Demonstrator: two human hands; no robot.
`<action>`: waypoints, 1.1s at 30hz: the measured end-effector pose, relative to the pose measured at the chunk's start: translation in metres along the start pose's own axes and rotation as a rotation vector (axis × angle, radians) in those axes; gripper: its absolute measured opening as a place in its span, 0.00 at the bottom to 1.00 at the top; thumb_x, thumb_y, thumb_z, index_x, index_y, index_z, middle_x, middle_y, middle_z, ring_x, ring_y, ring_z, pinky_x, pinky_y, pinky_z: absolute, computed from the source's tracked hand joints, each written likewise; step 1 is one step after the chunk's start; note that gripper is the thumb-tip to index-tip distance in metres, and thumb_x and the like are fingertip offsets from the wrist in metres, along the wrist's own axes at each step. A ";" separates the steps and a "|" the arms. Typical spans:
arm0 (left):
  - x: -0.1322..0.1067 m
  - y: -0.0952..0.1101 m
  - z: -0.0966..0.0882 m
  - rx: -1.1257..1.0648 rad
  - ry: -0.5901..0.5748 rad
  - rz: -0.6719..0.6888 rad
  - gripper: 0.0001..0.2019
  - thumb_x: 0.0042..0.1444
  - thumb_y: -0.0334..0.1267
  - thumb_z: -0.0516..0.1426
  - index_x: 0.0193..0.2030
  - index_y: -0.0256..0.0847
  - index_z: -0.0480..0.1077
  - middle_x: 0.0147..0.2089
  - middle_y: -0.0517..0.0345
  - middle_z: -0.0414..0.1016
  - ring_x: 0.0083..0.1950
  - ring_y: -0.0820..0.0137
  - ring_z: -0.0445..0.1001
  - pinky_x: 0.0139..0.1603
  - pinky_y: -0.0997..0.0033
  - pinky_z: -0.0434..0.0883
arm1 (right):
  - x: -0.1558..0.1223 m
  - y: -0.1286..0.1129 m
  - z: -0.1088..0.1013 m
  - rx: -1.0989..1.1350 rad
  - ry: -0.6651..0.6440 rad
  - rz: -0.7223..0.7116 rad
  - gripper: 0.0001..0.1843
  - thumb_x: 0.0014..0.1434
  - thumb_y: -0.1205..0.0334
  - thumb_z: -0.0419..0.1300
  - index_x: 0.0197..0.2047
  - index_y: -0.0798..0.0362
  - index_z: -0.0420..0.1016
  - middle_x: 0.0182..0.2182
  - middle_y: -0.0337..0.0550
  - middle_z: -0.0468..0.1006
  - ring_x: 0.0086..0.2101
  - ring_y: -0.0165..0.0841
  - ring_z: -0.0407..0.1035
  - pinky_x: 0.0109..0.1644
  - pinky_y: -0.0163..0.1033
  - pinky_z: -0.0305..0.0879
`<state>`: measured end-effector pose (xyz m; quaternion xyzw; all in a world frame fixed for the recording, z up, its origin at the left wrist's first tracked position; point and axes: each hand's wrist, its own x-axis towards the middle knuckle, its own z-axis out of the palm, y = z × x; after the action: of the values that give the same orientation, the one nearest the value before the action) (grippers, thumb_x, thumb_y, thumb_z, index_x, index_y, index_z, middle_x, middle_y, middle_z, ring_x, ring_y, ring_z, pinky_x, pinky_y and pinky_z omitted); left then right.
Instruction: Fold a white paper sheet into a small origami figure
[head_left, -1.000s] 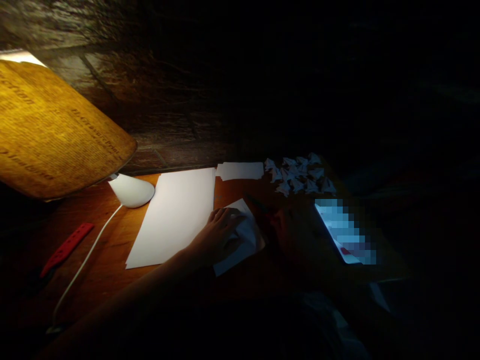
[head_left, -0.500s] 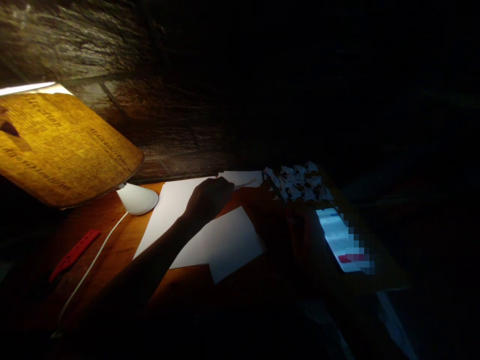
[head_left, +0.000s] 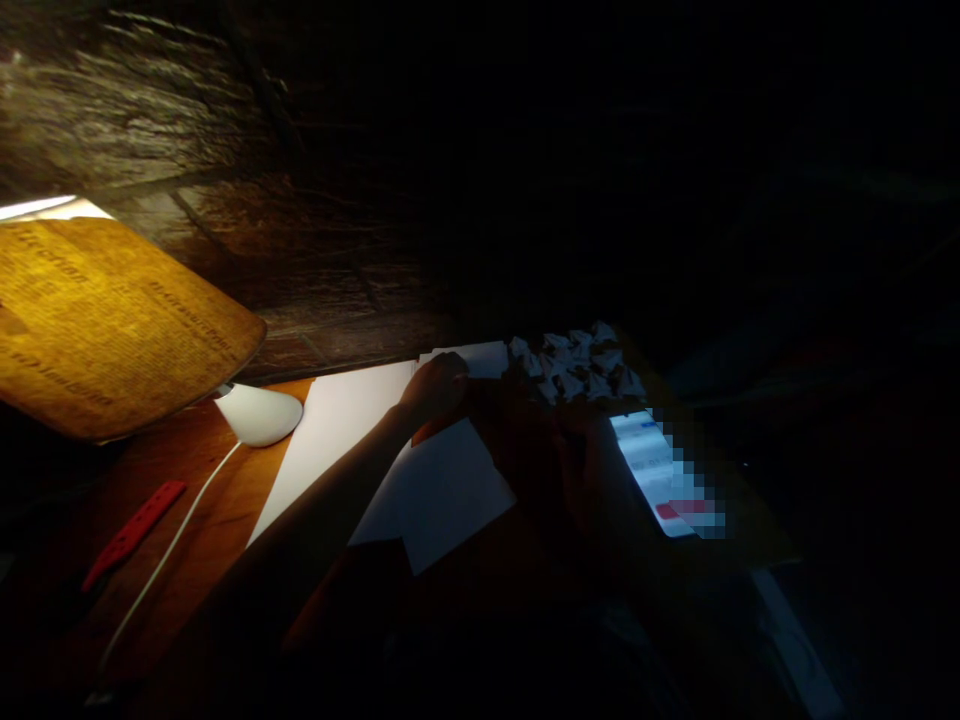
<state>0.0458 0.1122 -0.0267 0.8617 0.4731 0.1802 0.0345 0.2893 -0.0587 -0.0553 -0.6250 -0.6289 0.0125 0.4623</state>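
My left hand [head_left: 437, 386] reaches across the desk, its fingers curled down at the near edge of a small stack of white paper [head_left: 484, 359]. Whatever the fingers hold, if anything, is hidden in shadow. Beneath that forearm lie larger white sheets [head_left: 352, 405], and a loose overlapping sheet [head_left: 454, 495] is nearer to me. My right hand [head_left: 579, 465] is a dim shape left of a lit phone [head_left: 654, 475]; its fingers are too dark to read. Several crumpled or folded white paper pieces [head_left: 574, 365] sit beyond the phone.
A lamp with a printed yellow shade [head_left: 120, 325] and white base [head_left: 262, 415] stands at left. Its white cord [head_left: 176, 540] runs toward me past a red strip with holes [head_left: 135, 532]. A rough stone wall [head_left: 300, 230] rises behind the wooden desk [head_left: 225, 510].
My left hand has turned and lowered at the small paper stack; a thin pale shape beside its fingers no longer shows. The whole view has shifted slightly, with things sitting further left.
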 end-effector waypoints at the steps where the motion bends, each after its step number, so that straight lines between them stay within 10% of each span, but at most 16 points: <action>1: -0.003 -0.001 -0.004 -0.024 0.028 -0.002 0.16 0.61 0.32 0.53 0.52 0.38 0.77 0.53 0.46 0.79 0.55 0.57 0.76 0.59 0.54 0.74 | 0.001 -0.001 0.000 -0.003 -0.015 -0.021 0.12 0.71 0.51 0.55 0.45 0.51 0.70 0.38 0.49 0.76 0.38 0.42 0.70 0.41 0.47 0.65; 5: -0.027 -0.003 -0.023 -0.038 0.150 -0.045 0.11 0.63 0.36 0.54 0.47 0.39 0.75 0.52 0.46 0.76 0.58 0.55 0.73 0.61 0.51 0.72 | 0.022 -0.009 0.000 -0.042 -0.119 -0.074 0.10 0.72 0.56 0.54 0.43 0.52 0.69 0.36 0.48 0.75 0.35 0.40 0.69 0.38 0.44 0.62; 13: -0.096 0.030 -0.047 0.168 -0.165 -0.030 0.26 0.55 0.63 0.62 0.42 0.39 0.73 0.49 0.42 0.73 0.49 0.51 0.73 0.49 0.49 0.73 | 0.112 -0.049 0.064 -0.339 -0.380 -0.160 0.15 0.75 0.59 0.48 0.50 0.59 0.71 0.49 0.60 0.75 0.49 0.47 0.68 0.49 0.48 0.58; 19: -0.096 0.037 -0.040 0.088 -0.248 -0.046 0.26 0.49 0.60 0.68 0.40 0.38 0.71 0.49 0.45 0.71 0.48 0.54 0.73 0.47 0.53 0.72 | 0.134 -0.052 0.110 -0.407 -0.521 -0.214 0.17 0.74 0.62 0.47 0.54 0.61 0.71 0.53 0.62 0.74 0.53 0.48 0.65 0.54 0.51 0.55; 33: -0.098 0.046 -0.035 -0.193 -0.283 -0.175 0.25 0.50 0.40 0.71 0.51 0.40 0.67 0.49 0.48 0.72 0.49 0.55 0.73 0.50 0.54 0.73 | 0.088 -0.056 0.068 -0.069 -0.557 -0.296 0.11 0.67 0.70 0.53 0.48 0.56 0.75 0.49 0.52 0.78 0.49 0.42 0.69 0.54 0.44 0.61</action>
<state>0.0227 0.0020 -0.0105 0.8268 0.5170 0.0982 0.1987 0.2237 0.0376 -0.0114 -0.5148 -0.8153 0.0943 0.2475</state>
